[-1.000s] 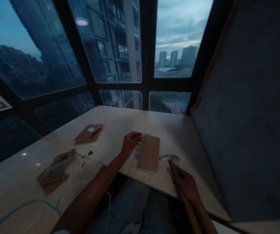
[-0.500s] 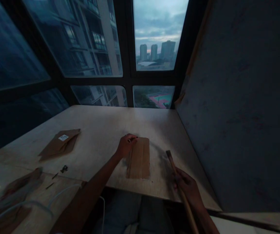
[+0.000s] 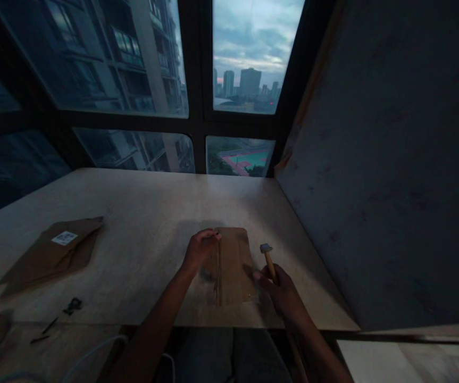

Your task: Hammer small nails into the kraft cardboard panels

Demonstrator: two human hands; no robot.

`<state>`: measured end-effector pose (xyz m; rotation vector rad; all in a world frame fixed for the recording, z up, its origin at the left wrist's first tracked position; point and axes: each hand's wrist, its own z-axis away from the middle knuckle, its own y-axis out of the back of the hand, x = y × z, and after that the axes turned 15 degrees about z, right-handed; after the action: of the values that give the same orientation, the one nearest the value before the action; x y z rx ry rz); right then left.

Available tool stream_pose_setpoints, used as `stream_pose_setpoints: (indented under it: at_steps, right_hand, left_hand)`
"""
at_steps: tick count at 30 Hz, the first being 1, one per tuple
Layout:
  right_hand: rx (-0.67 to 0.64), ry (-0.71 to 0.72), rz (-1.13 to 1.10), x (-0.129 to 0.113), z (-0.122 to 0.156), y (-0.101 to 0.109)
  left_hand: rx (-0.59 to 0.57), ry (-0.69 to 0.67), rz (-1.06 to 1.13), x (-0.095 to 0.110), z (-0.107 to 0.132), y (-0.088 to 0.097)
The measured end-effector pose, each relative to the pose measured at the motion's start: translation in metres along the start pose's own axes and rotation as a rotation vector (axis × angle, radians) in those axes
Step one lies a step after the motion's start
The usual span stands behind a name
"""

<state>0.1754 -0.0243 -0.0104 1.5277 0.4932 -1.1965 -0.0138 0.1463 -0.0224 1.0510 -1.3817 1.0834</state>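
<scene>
Positioning step, seemingly: left hand [image 3: 198, 249] pinches something small on flat brown board [image 3: 233, 266], right hand [image 3: 283, 295] grips wooden-handled hammer [image 3: 268, 256], aim needing care.

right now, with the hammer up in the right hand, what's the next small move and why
Probably bring the hammer left and down for a light tap at the top edge of the wooden board. The left hand pinches a small thin piece there, too dim to identify, and the right hand holds the hammer head raised beside the board.
</scene>
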Motion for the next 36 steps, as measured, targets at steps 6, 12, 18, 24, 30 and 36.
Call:
stream_pose_setpoints:
  at_steps: [6, 12, 18, 24, 30, 36]
  right_hand:
    - [-0.031, -0.020, -0.052, -0.002, 0.003, -0.015]
    - [-0.011, -0.009, -0.024, -0.031, 0.015, -0.008]
    - [-0.108, 0.025, -0.052, -0.050, 0.042, -0.022]
    - [-0.067, 0.000, 0.036, -0.035, 0.046, -0.027]
    - [0.019, -0.072, -0.070, -0.014, 0.034, -0.016]
    - [0.022, -0.097, -0.046, 0.001, 0.022, -0.018]
  left_hand:
    - [0.075, 0.021, 0.048, 0.008, 0.005, -0.007]
    - [0.138, 0.135, 0.174, 0.040, 0.030, 0.008]
    - [0.238, 0.132, 0.143, 0.050, 0.056, 0.037]
    - [0.180, 0.094, 0.088, 0.048, 0.050, 0.021]
    - [0.075, 0.040, 0.044, 0.045, 0.036, -0.008]
    - [0.006, -0.010, -0.090, 0.033, 0.024, -0.018]
